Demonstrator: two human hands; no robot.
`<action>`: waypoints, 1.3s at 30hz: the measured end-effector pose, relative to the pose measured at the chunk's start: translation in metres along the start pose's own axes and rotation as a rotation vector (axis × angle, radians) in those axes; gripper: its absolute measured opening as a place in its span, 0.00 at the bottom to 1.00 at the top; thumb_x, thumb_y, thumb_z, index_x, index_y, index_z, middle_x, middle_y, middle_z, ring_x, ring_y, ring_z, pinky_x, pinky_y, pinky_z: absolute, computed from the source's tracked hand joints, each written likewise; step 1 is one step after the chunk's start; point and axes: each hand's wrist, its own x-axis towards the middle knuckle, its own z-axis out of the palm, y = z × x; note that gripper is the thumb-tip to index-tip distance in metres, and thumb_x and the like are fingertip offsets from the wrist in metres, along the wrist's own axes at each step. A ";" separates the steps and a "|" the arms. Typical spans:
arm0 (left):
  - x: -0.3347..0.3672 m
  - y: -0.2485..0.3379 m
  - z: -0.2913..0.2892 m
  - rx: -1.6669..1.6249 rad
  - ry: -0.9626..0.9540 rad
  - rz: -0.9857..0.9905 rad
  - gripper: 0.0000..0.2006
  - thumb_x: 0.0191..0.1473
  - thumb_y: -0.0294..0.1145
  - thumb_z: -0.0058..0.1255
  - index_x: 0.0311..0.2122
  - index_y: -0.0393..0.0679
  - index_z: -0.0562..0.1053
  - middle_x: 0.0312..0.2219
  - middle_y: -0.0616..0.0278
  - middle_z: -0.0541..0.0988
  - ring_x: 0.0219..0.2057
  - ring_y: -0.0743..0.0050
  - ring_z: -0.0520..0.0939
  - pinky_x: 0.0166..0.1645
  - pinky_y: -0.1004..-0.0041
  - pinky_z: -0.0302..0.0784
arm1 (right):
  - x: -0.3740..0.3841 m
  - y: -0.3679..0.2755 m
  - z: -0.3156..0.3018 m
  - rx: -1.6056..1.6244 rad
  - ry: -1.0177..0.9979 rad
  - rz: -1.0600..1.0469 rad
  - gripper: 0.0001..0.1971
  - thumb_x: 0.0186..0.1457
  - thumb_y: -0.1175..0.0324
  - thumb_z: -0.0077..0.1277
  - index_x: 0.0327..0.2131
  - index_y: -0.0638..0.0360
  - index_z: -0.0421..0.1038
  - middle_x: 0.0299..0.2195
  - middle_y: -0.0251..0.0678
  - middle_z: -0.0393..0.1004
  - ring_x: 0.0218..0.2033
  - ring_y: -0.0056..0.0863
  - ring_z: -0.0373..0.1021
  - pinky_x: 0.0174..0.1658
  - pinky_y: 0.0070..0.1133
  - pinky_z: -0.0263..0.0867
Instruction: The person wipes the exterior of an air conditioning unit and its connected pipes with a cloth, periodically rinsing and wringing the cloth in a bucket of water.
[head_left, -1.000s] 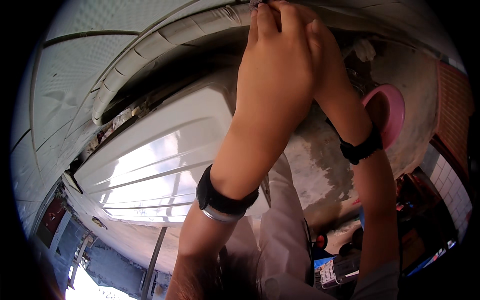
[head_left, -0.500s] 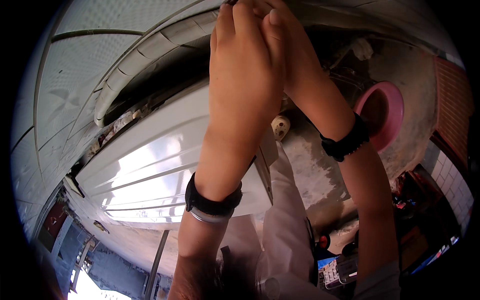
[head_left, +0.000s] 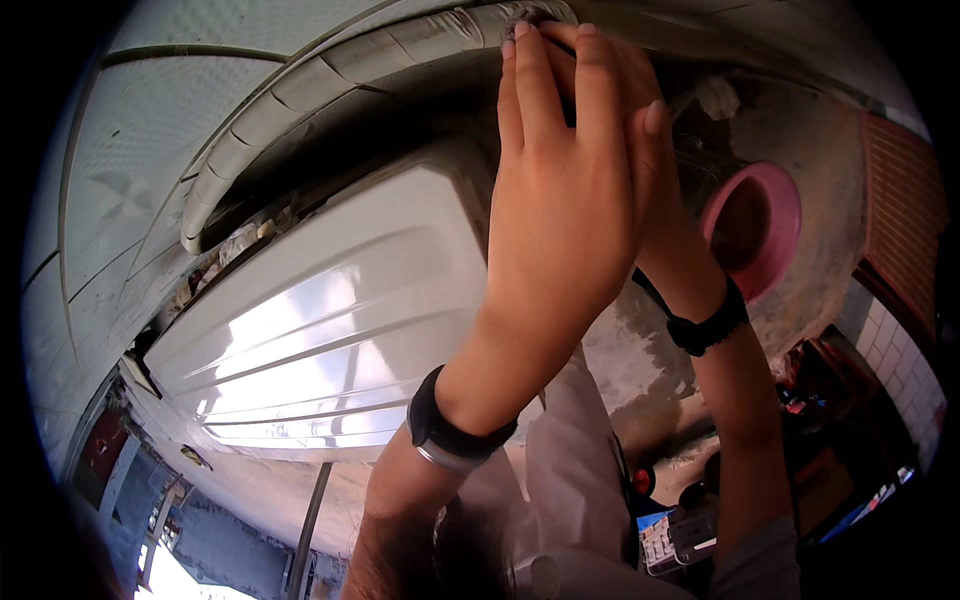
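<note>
At the top, my left hand (head_left: pixel 565 205) lies over my right hand (head_left: pixel 645 85) and covers most of it. The left fingers are long and partly apart, their tips bent down on a grey-brown fuzzy clump (head_left: pixel 522 20). Behind them, fingers of my right hand reach to the same clump, which both hands press against the pale wrapped pipe (head_left: pixel 405 45). What lies under the palms is hidden. Dark bands circle both wrists.
A white ribbed panel (head_left: pixel 330 300) stands left below the pipe, near a tiled wall (head_left: pixel 130 180). On the right, a pink basin (head_left: pixel 785 215) sits on the stained concrete floor (head_left: pixel 825 220). Red-brown slats (head_left: pixel 905 210) are at the far right.
Both hands have moved right and slightly down in view, still stacked together. The fuzzy clump under the fingertips has shifted right along the pipe with them. More of the pipe and white panel shows.
</note>
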 end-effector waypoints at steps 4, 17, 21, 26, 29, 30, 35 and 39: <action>0.022 -0.018 -0.005 -0.087 -0.033 -0.015 0.17 0.58 0.33 0.37 0.49 0.33 0.61 0.45 0.35 0.66 0.46 0.35 0.68 0.49 0.60 0.66 | 0.020 0.007 0.021 0.064 0.104 0.013 0.12 0.47 0.68 0.46 0.36 0.62 0.68 0.37 0.37 0.68 0.41 0.36 0.63 0.43 0.27 0.62; -0.095 0.030 -0.012 -0.006 -0.520 -0.103 0.23 0.50 0.28 0.48 0.52 0.35 0.60 0.54 0.41 0.57 0.55 0.41 0.60 0.56 0.56 0.61 | -0.141 0.002 -0.030 0.098 -0.151 0.657 0.13 0.50 0.77 0.44 0.41 0.63 0.68 0.41 0.38 0.69 0.42 0.33 0.66 0.43 0.23 0.65; -0.136 0.034 -0.029 -0.032 -0.618 -0.100 0.24 0.47 0.24 0.50 0.51 0.35 0.61 0.55 0.43 0.57 0.57 0.41 0.57 0.57 0.54 0.59 | -0.181 -0.002 -0.059 0.637 0.089 1.243 0.15 0.54 0.77 0.42 0.47 0.62 0.64 0.42 0.36 0.69 0.41 0.26 0.69 0.44 0.22 0.66; -0.154 0.019 -0.032 0.046 -0.650 -0.091 0.21 0.46 0.24 0.50 0.48 0.36 0.64 0.54 0.44 0.57 0.58 0.39 0.54 0.57 0.51 0.57 | -0.166 -0.015 -0.088 1.234 0.557 1.419 0.16 0.52 0.80 0.42 0.46 0.60 0.65 0.39 0.33 0.69 0.39 0.22 0.68 0.44 0.23 0.66; -0.155 0.022 -0.032 0.078 -0.671 -0.090 0.20 0.47 0.22 0.50 0.48 0.36 0.65 0.55 0.44 0.56 0.58 0.37 0.54 0.57 0.52 0.57 | -0.154 -0.010 -0.090 1.358 0.574 1.334 0.15 0.52 0.79 0.43 0.45 0.59 0.65 0.39 0.31 0.69 0.42 0.21 0.67 0.45 0.23 0.66; -0.155 0.023 -0.030 0.094 -0.670 -0.098 0.19 0.47 0.22 0.49 0.47 0.36 0.66 0.55 0.44 0.57 0.57 0.38 0.55 0.56 0.52 0.57 | -0.150 -0.006 -0.089 1.314 0.531 1.313 0.16 0.52 0.78 0.43 0.47 0.60 0.64 0.41 0.32 0.69 0.42 0.21 0.67 0.46 0.23 0.65; -0.144 0.032 -0.028 -0.006 -0.572 -0.214 0.17 0.48 0.22 0.47 0.46 0.37 0.66 0.54 0.46 0.60 0.54 0.43 0.62 0.55 0.58 0.61 | -0.113 0.008 -0.087 1.061 0.243 1.139 0.18 0.53 0.76 0.44 0.49 0.62 0.63 0.44 0.32 0.69 0.44 0.18 0.65 0.49 0.20 0.60; -0.107 0.032 -0.032 -0.156 -0.406 -0.333 0.17 0.49 0.18 0.46 0.47 0.36 0.65 0.50 0.47 0.63 0.48 0.49 0.70 0.49 0.64 0.68 | -0.077 0.006 -0.074 1.087 0.183 1.059 0.16 0.52 0.76 0.46 0.47 0.63 0.65 0.41 0.29 0.68 0.43 0.15 0.63 0.49 0.16 0.58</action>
